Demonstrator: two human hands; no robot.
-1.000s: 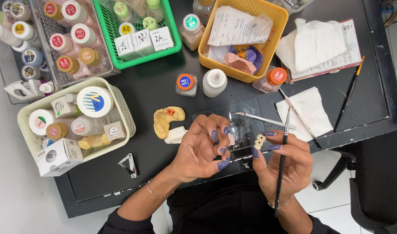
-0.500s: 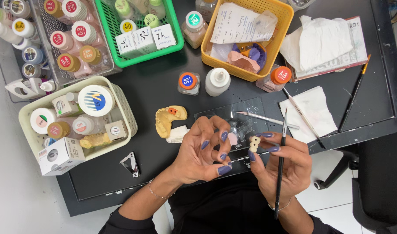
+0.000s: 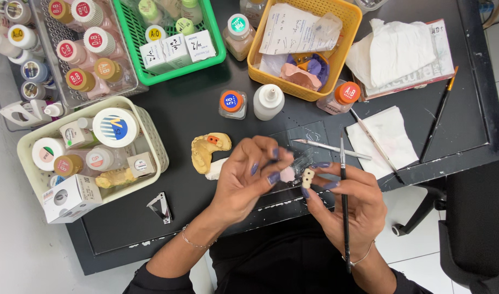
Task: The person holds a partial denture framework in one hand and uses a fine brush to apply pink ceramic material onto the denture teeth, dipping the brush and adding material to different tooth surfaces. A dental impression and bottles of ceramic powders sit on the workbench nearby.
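Observation:
My right hand point(image 3: 352, 202) pinches a small cream tooth piece point(image 3: 308, 175) at its fingertips and also holds a thin dark brush point(image 3: 345, 202) that runs along the palm toward me. My left hand point(image 3: 248, 179) is beside it, its fingers bunched and touching the piece from the left, with a pinkish bit at the fingertips. Both hands hover over the near edge of the black table point(image 3: 206, 218). A yellow dental cast point(image 3: 207, 149) lies just left of my left hand.
A cream basket point(image 3: 151, 147) of jars stands at the left, a green basket point(image 3: 206, 57) and a yellow basket point(image 3: 328, 90) at the back. Two small bottles point(image 3: 268, 100), tissues point(image 3: 383, 136), loose brushes point(image 3: 437, 117) and a metal tool point(image 3: 331, 148) lie on the table. A black chair point(image 3: 475, 218) stands at the right.
Both hands have drifted slightly toward me and closer together. My left fingers have closed in on the small piece held by my right hand.

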